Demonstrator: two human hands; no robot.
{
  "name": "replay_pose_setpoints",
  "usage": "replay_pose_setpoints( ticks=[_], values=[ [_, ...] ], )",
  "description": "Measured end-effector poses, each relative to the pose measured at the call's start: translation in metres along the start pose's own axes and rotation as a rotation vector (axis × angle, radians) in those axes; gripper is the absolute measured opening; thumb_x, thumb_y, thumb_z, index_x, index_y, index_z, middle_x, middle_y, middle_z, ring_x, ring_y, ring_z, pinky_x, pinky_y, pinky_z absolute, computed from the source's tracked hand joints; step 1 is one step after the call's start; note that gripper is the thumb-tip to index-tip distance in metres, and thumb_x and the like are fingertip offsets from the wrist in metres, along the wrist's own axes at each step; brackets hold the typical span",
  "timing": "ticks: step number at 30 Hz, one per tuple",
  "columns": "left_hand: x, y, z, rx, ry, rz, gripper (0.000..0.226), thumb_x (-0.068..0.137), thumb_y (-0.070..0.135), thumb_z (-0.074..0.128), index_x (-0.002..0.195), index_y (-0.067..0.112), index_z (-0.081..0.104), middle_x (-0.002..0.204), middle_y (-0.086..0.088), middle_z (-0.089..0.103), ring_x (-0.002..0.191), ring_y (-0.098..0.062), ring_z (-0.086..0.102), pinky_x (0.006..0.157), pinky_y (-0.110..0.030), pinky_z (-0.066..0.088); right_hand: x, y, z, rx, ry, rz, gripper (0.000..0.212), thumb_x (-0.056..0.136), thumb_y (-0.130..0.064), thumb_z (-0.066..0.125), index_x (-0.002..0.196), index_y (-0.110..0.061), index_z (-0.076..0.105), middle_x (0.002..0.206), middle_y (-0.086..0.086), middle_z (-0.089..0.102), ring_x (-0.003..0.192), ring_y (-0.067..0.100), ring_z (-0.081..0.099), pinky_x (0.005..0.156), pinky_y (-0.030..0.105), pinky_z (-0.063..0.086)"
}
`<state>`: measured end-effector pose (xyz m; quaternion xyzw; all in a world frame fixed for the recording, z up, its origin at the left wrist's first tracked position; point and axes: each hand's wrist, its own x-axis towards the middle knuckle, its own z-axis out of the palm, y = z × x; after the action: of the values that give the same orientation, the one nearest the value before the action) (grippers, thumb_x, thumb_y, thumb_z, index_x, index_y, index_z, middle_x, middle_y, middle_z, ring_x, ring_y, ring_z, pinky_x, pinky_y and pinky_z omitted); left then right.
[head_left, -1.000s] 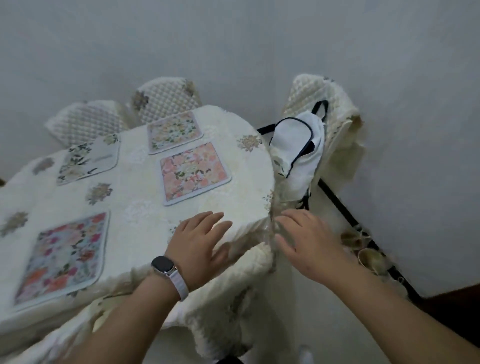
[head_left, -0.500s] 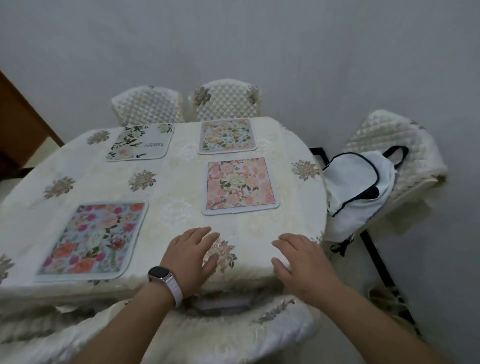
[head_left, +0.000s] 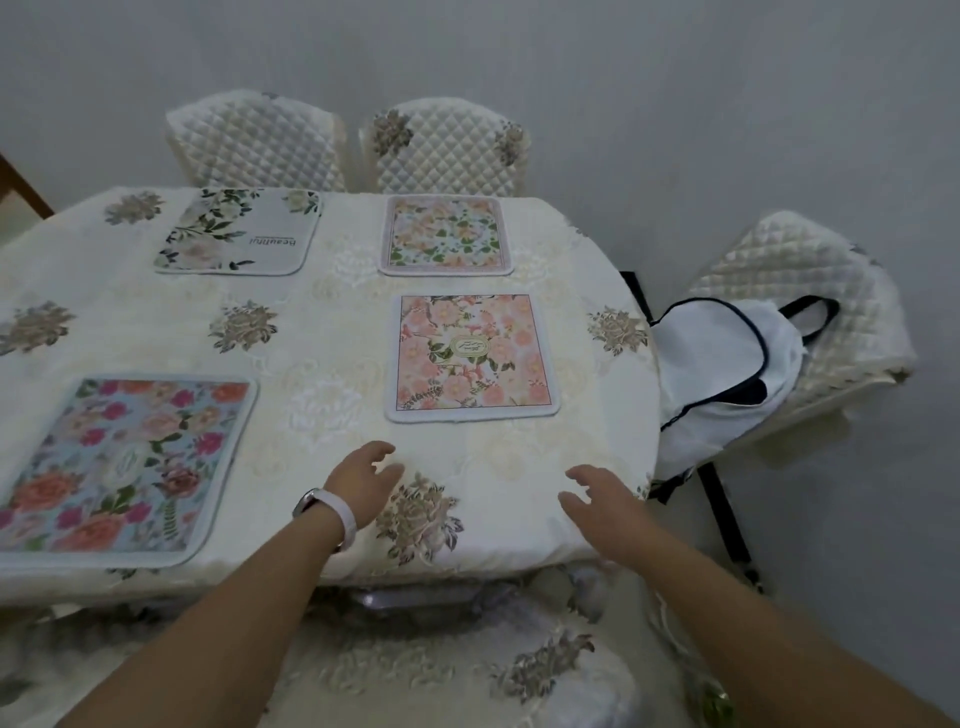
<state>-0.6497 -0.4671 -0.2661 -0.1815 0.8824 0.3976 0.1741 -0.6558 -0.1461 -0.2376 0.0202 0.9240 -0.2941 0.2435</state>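
A table under a cream flowered tablecloth fills the view. Several floral placemats lie on it: a pink one in the middle, a blue-and-red one at the near left, a white leafy one and a pale green one at the far side. My left hand, with a watch on a white strap at the wrist, hovers over the near edge, fingers relaxed and empty. My right hand reaches over the near right part of the cloth, fingers spread, holding nothing.
Two quilted chairs stand at the far side against the wall. A third quilted chair at the right carries a white bag with dark trim. A cushioned chair seat sits right below my arms.
The view swung left from the table's right corner to face the table squarely. Both hands moved from the corner edge onto the near part of the tablecloth, still empty.
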Motion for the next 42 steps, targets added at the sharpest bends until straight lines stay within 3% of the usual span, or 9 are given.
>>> replay_pose_setpoints(
  ticks=[4,10,13,15,17,23,27,34,42],
  values=[
    [0.022,0.012,0.013,-0.395,0.111,-0.222,0.04,0.095,0.032,0.053,0.132,0.018,0.045,0.117,-0.007,0.058,0.077,-0.017,0.059,0.06,-0.029,0.046,0.051,-0.003,-0.01,0.334,0.012,0.171,0.044,0.097,-0.035,0.052,0.137,-0.017,0.046,0.13,0.003,0.05,0.108,0.02,0.05,0.093,0.035,0.041],
    [0.078,0.007,0.014,-0.595,0.232,-0.405,0.05,0.086,0.037,0.058,0.131,0.018,0.047,0.118,-0.013,0.059,0.105,-0.031,0.059,0.094,-0.051,0.049,0.126,-0.003,-0.021,0.538,0.075,0.298,0.048,0.094,-0.033,0.054,0.138,-0.016,0.044,0.11,0.002,0.054,0.1,0.025,0.057,0.09,0.04,0.048],
    [0.097,0.007,0.01,-0.575,0.234,-0.381,0.04,0.088,0.033,0.058,0.123,0.015,0.054,0.106,-0.01,0.063,0.094,-0.027,0.062,0.087,-0.046,0.053,0.155,-0.004,-0.022,0.598,0.066,0.299,0.052,0.09,-0.034,0.056,0.138,-0.017,0.045,0.111,0.001,0.054,0.103,0.024,0.057,0.099,0.046,0.048],
    [0.115,0.006,0.008,-0.59,0.238,-0.376,0.028,0.087,0.028,0.058,0.11,0.012,0.058,0.079,-0.007,0.065,0.068,-0.024,0.058,0.066,-0.036,0.049,0.174,-0.003,-0.022,0.638,0.055,0.32,0.05,0.087,-0.036,0.058,0.133,-0.019,0.049,0.111,0.002,0.056,0.101,0.023,0.058,0.097,0.047,0.05],
    [0.124,0.007,0.005,-0.586,0.257,-0.361,0.015,0.088,0.022,0.058,0.098,0.011,0.059,0.062,-0.005,0.061,0.058,-0.023,0.05,0.059,-0.035,0.043,0.183,-0.004,-0.02,0.665,0.05,0.32,0.043,0.082,-0.037,0.058,0.12,-0.017,0.057,0.102,0.003,0.059,0.088,0.022,0.058,0.09,0.043,0.053],
    [0.139,0.023,0.012,-0.463,0.322,-0.398,0.017,0.094,0.027,0.054,0.089,0.012,0.061,0.067,-0.014,0.063,0.057,-0.026,0.056,0.068,-0.04,0.054,0.201,-0.003,-0.018,0.774,0.091,0.337,0.015,0.083,-0.022,0.056,0.074,-0.011,0.055,0.071,0.008,0.048,0.062,0.02,0.043,0.066,0.034,0.039],
    [0.131,0.031,0.02,-0.274,0.35,-0.367,0.027,0.093,0.034,0.054,0.088,0.008,0.061,0.075,-0.008,0.06,0.062,-0.022,0.052,0.057,-0.032,0.041,0.206,-0.004,-0.018,0.846,0.09,0.347,0.009,0.089,-0.015,0.057,0.083,-0.009,0.061,0.085,0.01,0.059,0.073,0.022,0.054,0.072,0.037,0.051],
    [0.093,0.037,0.053,-0.55,0.288,-0.394,0.024,0.094,0.029,0.057,0.078,0.012,0.05,0.062,-0.014,0.059,0.046,-0.023,0.05,0.052,-0.035,0.046,0.183,-0.016,0.007,1.146,0.038,0.345,0.018,0.092,-0.006,0.057,0.108,-0.013,0.062,0.099,0.007,0.068,0.079,0.019,0.064,0.077,0.032,0.058],
    [0.013,0.044,0.11,-0.644,0.172,-0.429,0.025,0.093,0.025,0.059,0.08,0.005,0.053,0.053,-0.013,0.062,0.039,-0.022,0.053,0.045,-0.03,0.047,0.128,-0.026,0.052,1.126,-0.002,0.412,0.019,0.09,0.002,0.061,0.105,-0.007,0.055,0.097,0.013,0.062,0.085,0.026,0.065,0.068,0.035,0.059]
  ],
)
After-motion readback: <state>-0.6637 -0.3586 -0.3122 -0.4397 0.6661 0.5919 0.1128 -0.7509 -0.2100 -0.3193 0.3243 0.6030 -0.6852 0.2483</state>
